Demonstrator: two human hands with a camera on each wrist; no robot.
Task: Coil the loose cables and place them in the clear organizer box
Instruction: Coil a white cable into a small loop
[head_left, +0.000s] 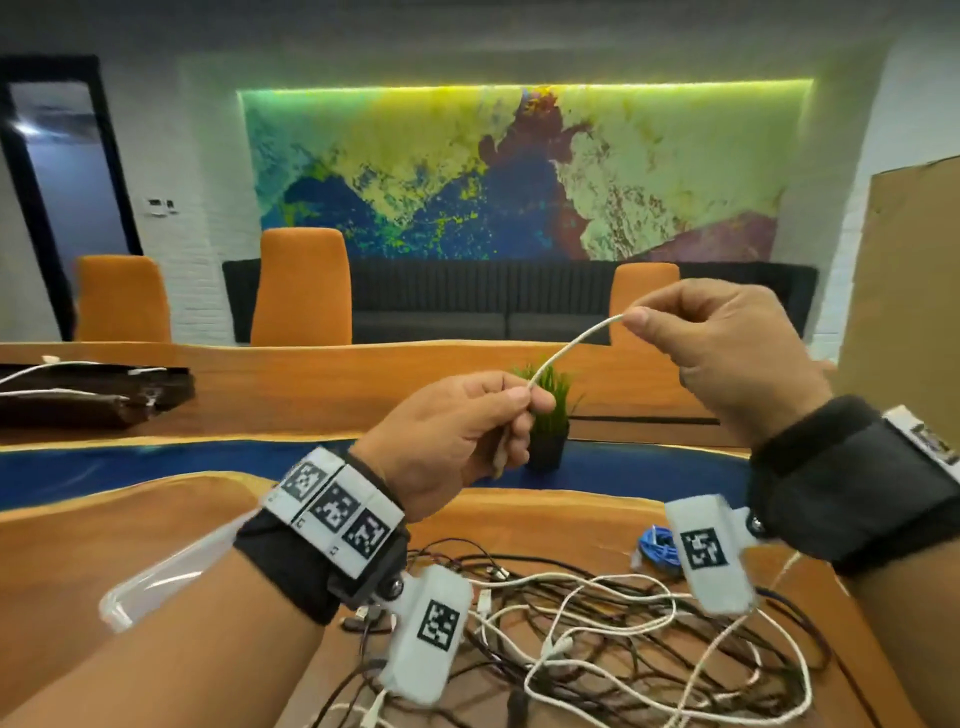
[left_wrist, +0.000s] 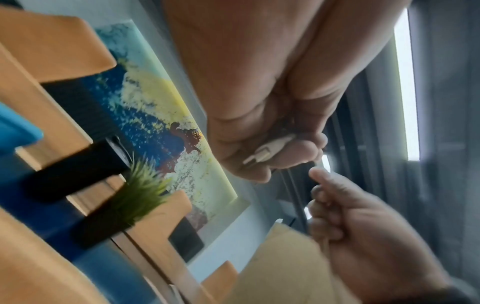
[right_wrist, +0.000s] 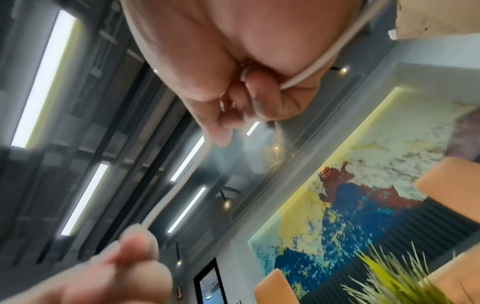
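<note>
Both hands are raised above the bench (head_left: 156, 525), a white cable (head_left: 571, 345) stretched between them. The left hand (head_left: 452, 441) pinches it between thumb and forefinger with the other fingers curled under; the right hand (head_left: 727, 353) nips it higher up at the thumb tip. From the head view the cable simply vanishes into the left fist — only the left wrist view shows its white plug (left_wrist: 267, 151) lying in the curled fingers. The right wrist view adds that the cable runs on across the right palm and out past the wrist. Below, seen from the head view alone, a tangle of black and white cables (head_left: 623, 634) lies on the bench, a blue cable bundle (head_left: 657, 545) at its far right and the clear organizer box (head_left: 156, 582) just left of the heap, partly behind the left forearm. A small potted grass plant (head_left: 550, 415) stands beyond the hands.
</note>
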